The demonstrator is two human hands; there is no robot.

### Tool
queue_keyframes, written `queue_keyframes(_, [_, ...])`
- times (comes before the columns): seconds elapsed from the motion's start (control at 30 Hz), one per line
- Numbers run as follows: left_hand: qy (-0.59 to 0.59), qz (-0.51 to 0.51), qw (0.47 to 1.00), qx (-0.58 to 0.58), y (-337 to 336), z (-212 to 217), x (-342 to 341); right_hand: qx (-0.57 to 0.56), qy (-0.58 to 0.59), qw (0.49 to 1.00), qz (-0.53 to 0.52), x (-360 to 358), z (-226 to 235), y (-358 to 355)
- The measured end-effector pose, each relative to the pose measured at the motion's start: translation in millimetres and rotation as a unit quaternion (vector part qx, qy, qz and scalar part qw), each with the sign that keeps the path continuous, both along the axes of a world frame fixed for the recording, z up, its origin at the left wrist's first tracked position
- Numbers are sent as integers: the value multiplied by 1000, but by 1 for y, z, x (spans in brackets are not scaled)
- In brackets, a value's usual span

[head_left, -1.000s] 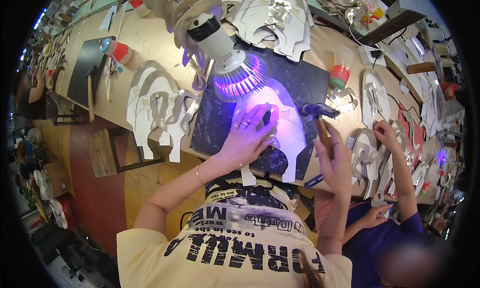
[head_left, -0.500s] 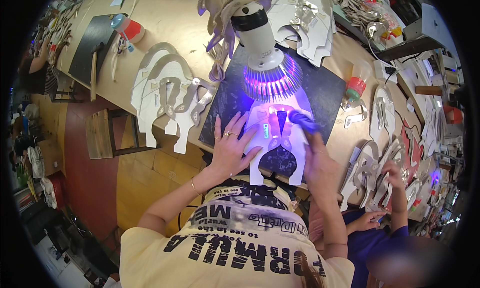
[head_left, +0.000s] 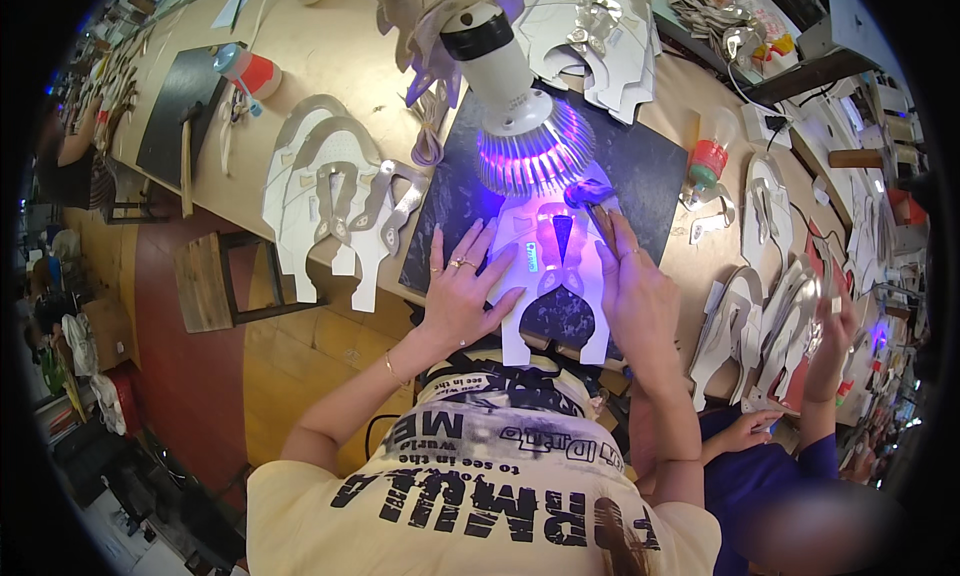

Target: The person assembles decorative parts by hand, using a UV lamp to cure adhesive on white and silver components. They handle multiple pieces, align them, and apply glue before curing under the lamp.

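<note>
- From a distance, I am seeing a flat white shoe upper [head_left: 530, 231] lying with its two legs toward the wearer, under violet light.
- Narrow overlay strips [head_left: 572, 280] are lying on its middle, flanking a dark wedge-shaped gap; that placing is looking done to me, though I am not managing to tell whether they are firmly fixed.
- The left hand [head_left: 465, 286] is resting palm down, fingers spread apart, fingertips reaching the upper's left edge.
- The right hand [head_left: 640, 301] is lying along the right edge and seems to be gripping a hammer [head_left: 590, 191]; its dark head is showing past the fingers, its handle mostly hidden.
- A finned lamp [head_left: 535, 156] is glowing just above, and a dark board [head_left: 650, 166] is supporting the upper.
- Similar pieces are lying in a left group [head_left: 325, 166], a far stack [head_left: 600, 36] and a right group [head_left: 730, 326]; which are finished or left, I am not able to tell.
- Farther right, a co-worker's hand [head_left: 745, 434] is showing.
</note>
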State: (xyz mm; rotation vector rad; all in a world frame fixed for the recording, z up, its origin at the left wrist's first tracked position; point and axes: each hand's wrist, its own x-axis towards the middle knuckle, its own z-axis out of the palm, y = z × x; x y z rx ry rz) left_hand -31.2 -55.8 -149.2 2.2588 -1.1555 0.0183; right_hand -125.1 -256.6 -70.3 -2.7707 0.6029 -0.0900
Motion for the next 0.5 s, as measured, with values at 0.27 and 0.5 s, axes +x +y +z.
queue_keyframes(0.27, [25, 17, 999, -14, -2, 3, 0, 53, -4, 998, 30, -17, -9, 9])
queue_keyframes(0.5, [13, 51, 995, -86, -13, 20, -3, 137, 33, 990, 12, -35, -15, 5])
